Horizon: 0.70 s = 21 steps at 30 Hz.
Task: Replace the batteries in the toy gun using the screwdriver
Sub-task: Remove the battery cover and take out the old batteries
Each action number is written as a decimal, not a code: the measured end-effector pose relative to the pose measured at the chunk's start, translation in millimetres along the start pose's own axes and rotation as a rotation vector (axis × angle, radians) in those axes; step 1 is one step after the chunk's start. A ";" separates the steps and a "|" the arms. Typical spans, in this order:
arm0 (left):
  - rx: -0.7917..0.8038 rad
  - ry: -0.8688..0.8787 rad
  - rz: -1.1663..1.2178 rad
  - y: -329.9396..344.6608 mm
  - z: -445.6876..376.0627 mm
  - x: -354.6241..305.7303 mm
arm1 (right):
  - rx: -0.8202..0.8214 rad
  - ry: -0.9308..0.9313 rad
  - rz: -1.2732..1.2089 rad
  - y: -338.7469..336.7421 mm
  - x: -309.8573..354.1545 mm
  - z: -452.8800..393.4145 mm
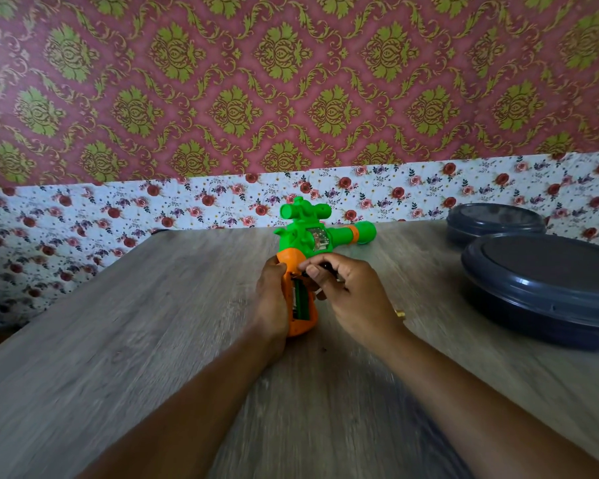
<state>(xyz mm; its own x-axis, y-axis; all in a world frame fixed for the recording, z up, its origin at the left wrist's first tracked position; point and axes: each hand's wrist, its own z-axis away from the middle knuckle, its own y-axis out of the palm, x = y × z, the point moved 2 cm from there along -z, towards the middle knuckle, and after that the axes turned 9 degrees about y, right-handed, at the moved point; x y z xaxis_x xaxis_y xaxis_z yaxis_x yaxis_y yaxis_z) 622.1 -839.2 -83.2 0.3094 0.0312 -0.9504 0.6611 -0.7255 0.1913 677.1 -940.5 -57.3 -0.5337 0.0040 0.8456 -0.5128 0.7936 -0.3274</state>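
The toy gun (pixel 306 233) has a green body with a scope and an orange handle, and its barrel points right over the wooden table (pixel 153 340). My left hand (pixel 272 295) grips the orange handle from the left. The battery compartment (pixel 300 302) in the handle is uncovered, and a green battery lies inside it. My right hand (pixel 353 299) pinches a small dark object (pixel 324 267) at the top end of the compartment; I cannot tell what it is. No screwdriver is clearly in view.
Two dark grey round lidded containers stand at the right, a large one (pixel 547 288) in front and a smaller one (pixel 495 223) behind. A small brass-coloured piece (pixel 399 313) shows on the table behind my right hand. A floral-papered wall borders the table's far edge.
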 end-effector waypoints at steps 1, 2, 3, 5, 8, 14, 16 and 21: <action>0.012 0.012 -0.021 0.6 -0.3 -0.1 | 0.000 0.012 -0.006 -0.3 -1.5 -0.9; 0.025 0.028 -0.058 1.0 -0.1 0.2 | -0.002 0.023 -0.016 -1.0 -2.0 -1.9; 0.035 0.047 -0.099 1.1 -0.3 0.6 | -0.005 0.035 -0.024 -2.1 -2.6 -2.5; 0.030 0.074 -0.141 1.1 -0.9 2.4 | -0.018 0.042 -0.033 -4.2 -2.2 -3.1; 0.035 0.099 -0.161 1.8 -0.9 3.6 | -0.033 0.053 -0.056 -6.4 0.0 -4.2; 0.014 0.042 -0.135 0.2 -2.1 4.2 | -0.045 0.047 -0.147 -14.5 4.8 -5.8; 0.008 0.034 -0.132 0.4 -2.0 3.2 | -0.039 0.050 -0.162 -14.6 4.5 -5.6; -0.004 0.035 -0.119 0.8 -2.1 2.7 | -0.029 0.050 -0.148 -12.5 4.3 -4.3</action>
<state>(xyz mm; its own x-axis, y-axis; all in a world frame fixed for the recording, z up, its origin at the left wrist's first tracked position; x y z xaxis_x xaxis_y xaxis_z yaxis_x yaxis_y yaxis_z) 624.8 -838.3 -85.1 0.2523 0.1411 -0.9573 0.6971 -0.7126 0.0786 684.0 -947.8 -47.8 -0.4192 -0.0849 0.9039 -0.5633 0.8052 -0.1856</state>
